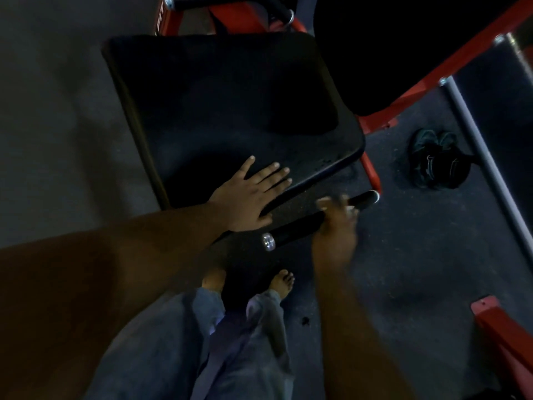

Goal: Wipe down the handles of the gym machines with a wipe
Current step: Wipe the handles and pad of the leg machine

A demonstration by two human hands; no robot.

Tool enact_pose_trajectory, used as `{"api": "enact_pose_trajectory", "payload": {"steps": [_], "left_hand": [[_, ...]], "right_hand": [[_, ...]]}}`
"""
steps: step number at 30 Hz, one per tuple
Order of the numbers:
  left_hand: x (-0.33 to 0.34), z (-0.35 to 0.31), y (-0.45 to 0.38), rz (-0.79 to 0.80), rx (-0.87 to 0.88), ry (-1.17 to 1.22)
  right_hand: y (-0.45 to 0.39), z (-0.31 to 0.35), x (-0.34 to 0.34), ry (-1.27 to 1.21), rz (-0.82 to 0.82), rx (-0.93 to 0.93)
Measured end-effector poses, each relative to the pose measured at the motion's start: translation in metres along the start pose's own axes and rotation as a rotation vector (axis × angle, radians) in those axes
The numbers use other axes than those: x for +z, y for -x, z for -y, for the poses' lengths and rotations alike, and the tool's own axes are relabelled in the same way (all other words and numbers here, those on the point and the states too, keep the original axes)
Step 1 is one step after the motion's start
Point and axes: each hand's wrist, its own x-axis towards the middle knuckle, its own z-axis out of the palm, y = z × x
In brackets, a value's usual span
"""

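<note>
The dark grey speckled rubber floor [418, 255] fills most of the view, lighter and smoother at the left. On it stands a red-painted steel machine frame [432, 79], its tubes running diagonally from the upper right down past the seat, with another red piece [501, 336] at the lower right and a pale grey metal rod [487, 157] slanting beside it. The wide black padded seat cushion [230, 111] sits at the centre, with a second black pad [389, 47] rising at its far right. The person's grey loose trousers [187, 342] and bare feet [281, 282] show at the bottom, toes pointing toward the seat. Well to the right of the seat, a pair of dark shoes [435, 160] lies on the floor. Just below the near edge of the cushion runs the black foam-covered handle bar with a shiny metal end cap [294, 229], joined at its far end to the red frame. The left hand [248, 194] lies flat on the near corner of the cushion, fingers straight and spread. The right hand [336, 226] is blurred; its fingers curl over the handle bar near the middle, gripping it. A pale smear at the fingertips may be the wipe, but the blur leaves that unclear.
</note>
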Motion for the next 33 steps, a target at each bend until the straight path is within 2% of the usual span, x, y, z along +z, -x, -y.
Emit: {"api": "enact_pose_trajectory", "payload": {"steps": [3,5,6,10,13,18,21,23,25,27,29,30,33], "left_hand": [[-0.001,0.000,0.000,0.034,-0.008,-0.021],[0.000,0.001,0.002,0.034,-0.011,-0.016],[-0.001,0.001,0.002,0.033,-0.010,-0.016],[-0.001,0.000,0.003,0.027,-0.012,-0.017],[0.000,0.001,0.001,0.026,-0.013,-0.008],[-0.001,-0.001,0.001,0.030,-0.013,-0.002],[0.000,-0.001,0.000,0.014,-0.016,-0.004],[0.002,0.001,0.002,0.004,-0.019,-0.002],[0.003,0.001,0.004,0.009,-0.022,-0.009],[0.004,0.001,0.003,0.010,-0.017,-0.015],[0.004,0.001,0.001,0.005,-0.015,-0.005],[0.003,0.001,0.001,0.007,-0.013,0.001],[0.002,0.000,0.001,0.010,-0.013,-0.010]], "right_hand": [[0.039,0.007,0.013,-0.076,0.105,-0.303],[0.019,-0.003,0.006,-0.048,0.116,-0.401],[0.002,-0.010,0.000,-0.014,0.110,-0.364],[-0.076,-0.046,-0.030,-0.034,0.058,0.069],[-0.108,-0.063,-0.036,-0.162,0.139,0.194],[-0.054,-0.043,-0.030,-0.282,0.016,0.108],[-0.013,-0.033,-0.022,-0.270,0.108,-0.128],[-0.015,-0.035,-0.021,-0.167,0.154,-0.269],[-0.045,-0.045,-0.024,-0.148,0.113,-0.193],[-0.090,-0.059,-0.030,-0.102,0.111,-0.024],[-0.125,-0.071,-0.034,-0.158,0.253,0.167],[-0.134,-0.072,-0.032,-0.164,0.268,0.244],[-0.104,-0.056,-0.022,-0.318,0.069,0.337]]}}
